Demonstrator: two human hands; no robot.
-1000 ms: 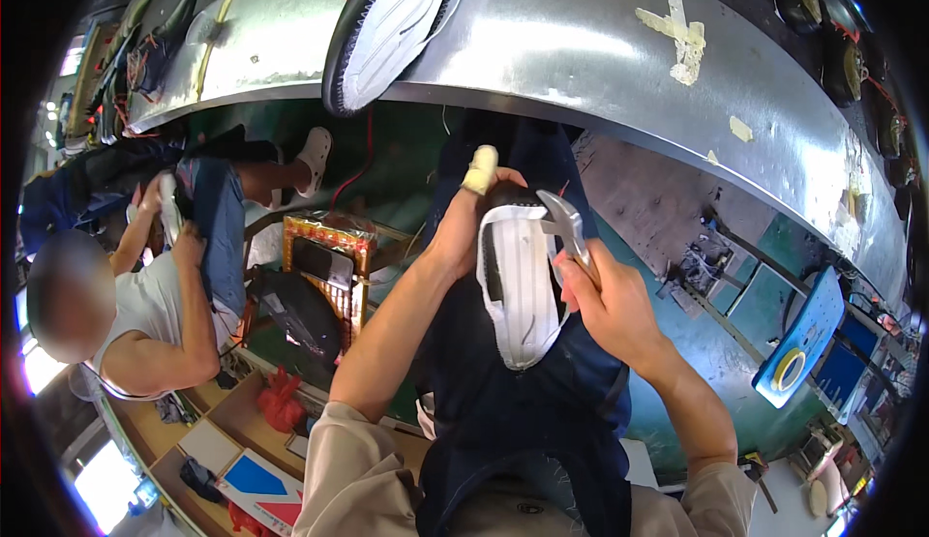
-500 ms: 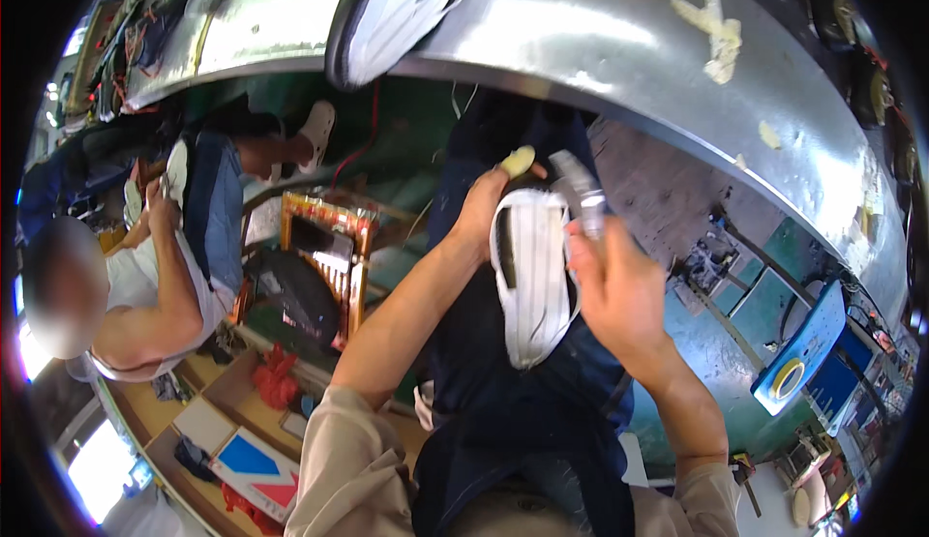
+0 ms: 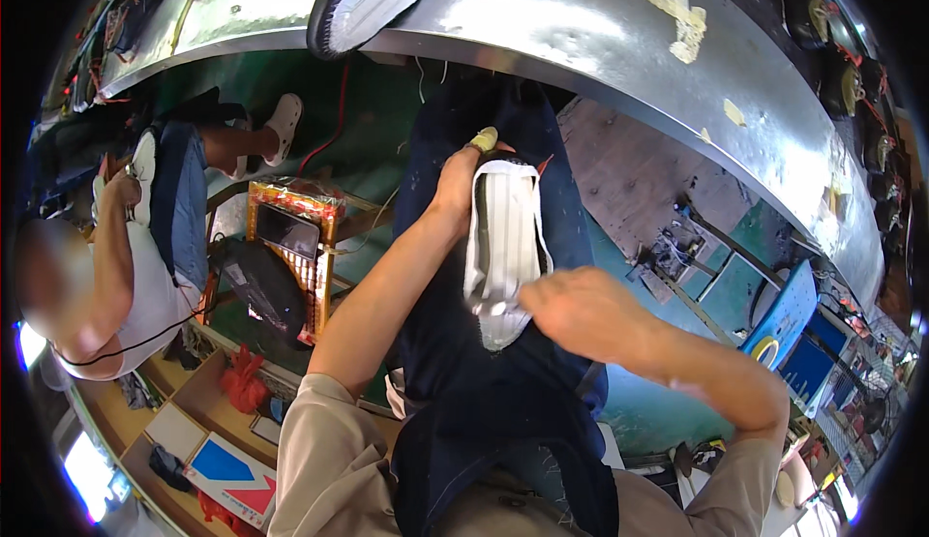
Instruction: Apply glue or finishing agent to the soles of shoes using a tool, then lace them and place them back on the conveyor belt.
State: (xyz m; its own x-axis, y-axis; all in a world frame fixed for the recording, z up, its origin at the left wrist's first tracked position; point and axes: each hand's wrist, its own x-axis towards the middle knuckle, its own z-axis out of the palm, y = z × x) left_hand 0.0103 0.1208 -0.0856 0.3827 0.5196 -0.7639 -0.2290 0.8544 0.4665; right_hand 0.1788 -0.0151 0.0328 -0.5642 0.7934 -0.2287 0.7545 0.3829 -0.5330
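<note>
On my lap, over the dark apron (image 3: 440, 363), lies a shoe upper (image 3: 508, 218) with its long white bottom facing up and dark material at its far end. My left hand (image 3: 457, 181) grips that far end from the left; a yellow cover sits on one fingertip. My right hand (image 3: 590, 314) is closed round a hammer, its shiny metal head (image 3: 495, 307) against or just over the near part of the white bottom. Motion blurs the head, and the hand hides the handle.
A metal bench (image 3: 542, 29) curves across the far side, bearing another white-bottomed shoe (image 3: 373, 5) and dried yellowish patches. At left a person (image 3: 135, 276) sits handling a pale shoe. A blue stool (image 3: 779, 310) stands at right; a wooden compartment tray (image 3: 203, 377) lies at lower left.
My right hand has brought the hammer from the far end of the shoe toward me, to its near end. The whole view has shifted slightly; my left hand keeps its grip.
</note>
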